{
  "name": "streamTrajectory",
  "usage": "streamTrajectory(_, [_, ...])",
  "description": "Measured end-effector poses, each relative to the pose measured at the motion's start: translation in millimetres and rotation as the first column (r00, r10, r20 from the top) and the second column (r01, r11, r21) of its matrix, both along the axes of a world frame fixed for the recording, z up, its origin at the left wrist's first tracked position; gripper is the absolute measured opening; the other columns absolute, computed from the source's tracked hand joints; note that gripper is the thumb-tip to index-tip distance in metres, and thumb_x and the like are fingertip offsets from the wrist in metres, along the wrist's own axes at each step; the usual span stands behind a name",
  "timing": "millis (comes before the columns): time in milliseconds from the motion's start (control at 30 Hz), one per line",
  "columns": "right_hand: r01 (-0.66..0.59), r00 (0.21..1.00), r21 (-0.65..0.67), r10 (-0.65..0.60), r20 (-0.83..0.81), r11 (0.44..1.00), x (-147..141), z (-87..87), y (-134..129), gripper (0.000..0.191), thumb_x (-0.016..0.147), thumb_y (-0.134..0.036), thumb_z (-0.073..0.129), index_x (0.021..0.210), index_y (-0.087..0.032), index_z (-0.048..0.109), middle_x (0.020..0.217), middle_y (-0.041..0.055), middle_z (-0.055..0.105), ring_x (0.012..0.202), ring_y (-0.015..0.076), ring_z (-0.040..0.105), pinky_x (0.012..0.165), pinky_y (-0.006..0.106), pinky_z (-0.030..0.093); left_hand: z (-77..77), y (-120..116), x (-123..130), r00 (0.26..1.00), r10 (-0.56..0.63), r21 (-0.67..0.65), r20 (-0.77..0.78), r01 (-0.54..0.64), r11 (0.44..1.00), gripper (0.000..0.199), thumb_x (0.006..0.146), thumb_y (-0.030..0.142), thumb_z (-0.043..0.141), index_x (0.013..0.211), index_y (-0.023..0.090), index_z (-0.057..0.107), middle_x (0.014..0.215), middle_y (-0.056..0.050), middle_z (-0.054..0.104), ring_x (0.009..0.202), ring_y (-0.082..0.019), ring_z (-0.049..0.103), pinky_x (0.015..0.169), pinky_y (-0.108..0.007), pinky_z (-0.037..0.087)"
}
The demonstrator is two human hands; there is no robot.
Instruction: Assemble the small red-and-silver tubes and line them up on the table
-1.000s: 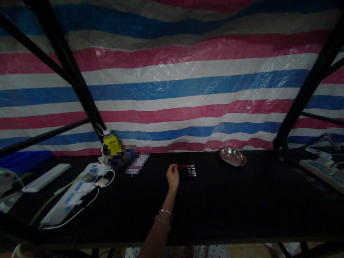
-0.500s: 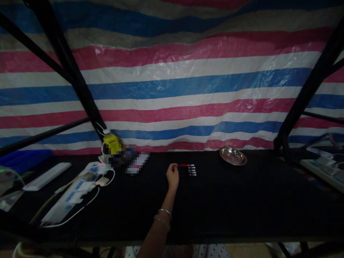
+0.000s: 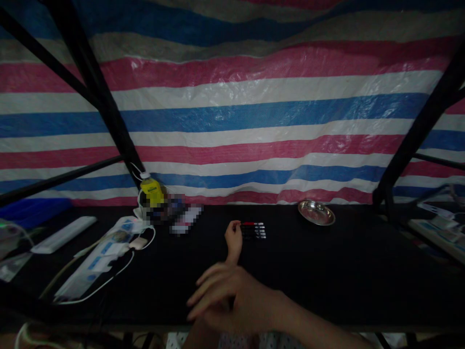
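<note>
left hand (image 3: pixel 233 238): grip pinched on left end of red pen (image 3: pixel 250 224), top of pens row (image 3: pixel 254 230)
right hand (image 3: pixel 232 303): near, blurred, fingers spread, holds nothing, in front of pens row
pens row: mid black desk (image 3: pixel 327 271)
steel dish (image 3: pixel 316 212): right of pens row
power strip (image 3: pixel 98 257): far left of pens row

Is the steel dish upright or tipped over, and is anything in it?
Upright: the steel dish sits rim-up on the black table, right of the pens. It looks empty, though the dim light limits certainty.
</note>
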State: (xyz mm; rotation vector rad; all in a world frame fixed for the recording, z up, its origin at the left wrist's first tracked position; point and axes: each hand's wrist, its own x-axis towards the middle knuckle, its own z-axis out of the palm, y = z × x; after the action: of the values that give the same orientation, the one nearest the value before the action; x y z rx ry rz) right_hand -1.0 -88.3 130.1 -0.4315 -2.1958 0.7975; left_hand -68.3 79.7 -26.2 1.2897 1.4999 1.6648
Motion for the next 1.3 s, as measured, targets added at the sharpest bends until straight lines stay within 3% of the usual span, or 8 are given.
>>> streamTrajectory(100, [0.285, 0.956, -0.017, -0.285, -0.074, 0.958, 22, -21.1, 36, 0.021, 0.077, -0.012, 0.054, 0.082, -0.027, 0.068, 0.086, -0.0010, 0.069, 0.088, 0.0146, 0.061, 0.084, 0.033, 0.045, 0.1, 1, 0, 1.000, -0.015, 0.005, 0.004, 0.015, 1.000, 0.016, 0.075, 0.025, 0.047, 0.076, 0.015, 0.060, 0.072, -0.005, 0.062, 0.070, -0.018, 0.059, 0.066, -0.030, 0.046])
streamTrajectory(233, [0.614, 0.785, -0.005, -0.611, -0.104, 0.789, 64, -63.8, 90, 0.022, 0.076, -0.011, 0.052, 0.081, -0.024, 0.069, 0.082, 0.0042, 0.069, 0.084, 0.0194, 0.060, 0.078, 0.037, 0.047, 1.7, 0, 0, 0.999, -0.030, 0.024, -0.015, 0.030, 0.999, 0.016, 0.075, 0.024, 0.047, 0.076, 0.016, 0.060, 0.072, -0.004, 0.063, 0.069, -0.018, 0.060, 0.067, -0.030, 0.046])
streamTrajectory(333, [0.742, 0.664, -0.016, -0.739, -0.113, 0.670, 91, -92.6, 115, 0.020, 0.076, -0.016, 0.051, 0.082, -0.022, 0.069, 0.083, 0.0060, 0.068, 0.084, 0.0217, 0.059, 0.078, 0.039, 0.047, 3.2, -1, 0, 1.000, -0.024, 0.014, -0.009, 0.024, 1.000, 0.016, 0.075, 0.022, 0.045, 0.076, 0.016, 0.060, 0.072, -0.004, 0.063, 0.068, -0.017, 0.060, 0.065, -0.028, 0.046])
streamTrajectory(433, [0.796, 0.603, -0.002, -0.792, -0.096, 0.606, 108, -113.3, 127, 0.020, 0.076, -0.020, 0.051, 0.082, -0.022, 0.069, 0.087, 0.0066, 0.067, 0.087, 0.0227, 0.057, 0.081, 0.040, 0.045, 3.8, -1, 1, 1.000, -0.016, -0.013, 0.003, 0.016, 1.000, 0.016, 0.075, 0.020, 0.045, 0.076, 0.016, 0.060, 0.070, -0.004, 0.063, 0.065, -0.016, 0.060, 0.062, -0.026, 0.045])
streamTrajectory(633, [0.822, 0.568, 0.041, -0.823, -0.003, 0.567, 117, -140.3, 134, 0.018, 0.075, -0.027, 0.055, 0.085, -0.021, 0.070, 0.085, 0.0072, 0.062, 0.083, 0.0223, 0.054, 0.078, 0.038, 0.044, 2.1, 0, 1, 1.000, -0.015, -0.017, 0.005, 0.015, 1.000, 0.016, 0.075, 0.020, 0.045, 0.075, 0.016, 0.060, 0.069, -0.003, 0.062, 0.063, -0.016, 0.059, 0.059, -0.025, 0.044])
streamTrajectory(767, [0.815, 0.577, 0.040, -0.816, 0.019, 0.578, 115, -149.5, 132, 0.016, 0.074, -0.031, 0.060, 0.084, -0.022, 0.069, 0.082, 0.0064, 0.059, 0.081, 0.0216, 0.053, 0.076, 0.036, 0.043, 1.7, 0, 1, 1.000, -0.015, -0.010, 0.001, 0.015, 1.000, 0.016, 0.075, 0.021, 0.045, 0.075, 0.016, 0.060, 0.068, -0.003, 0.062, 0.064, -0.016, 0.059, 0.059, -0.024, 0.044])
streamTrajectory(967, [0.769, 0.636, 0.020, -0.768, 0.075, 0.639, 114, -149.7, 128, 0.014, 0.072, -0.033, 0.065, 0.080, -0.023, 0.069, 0.081, 0.0050, 0.057, 0.080, 0.0206, 0.051, 0.076, 0.034, 0.041, 4.3, -2, 0, 1.000, -0.020, -0.004, -0.003, 0.020, 1.000, 0.016, 0.075, 0.021, 0.045, 0.075, 0.016, 0.060, 0.069, -0.003, 0.063, 0.066, -0.016, 0.060, 0.062, -0.026, 0.045])
streamTrajectory(1300, [0.742, 0.667, -0.042, -0.730, 0.152, 0.669, 116, -148.7, 127, 0.011, 0.072, -0.029, 0.065, 0.081, -0.023, 0.067, 0.081, 0.0038, 0.055, 0.083, 0.0208, 0.050, 0.079, 0.035, 0.039, 4.3, -4, 1, 0.999, -0.036, 0.006, 0.039, 0.036, 0.999, 0.016, 0.076, 0.023, 0.046, 0.077, 0.016, 0.061, 0.072, -0.003, 0.063, 0.068, -0.016, 0.061, 0.063, -0.026, 0.045])
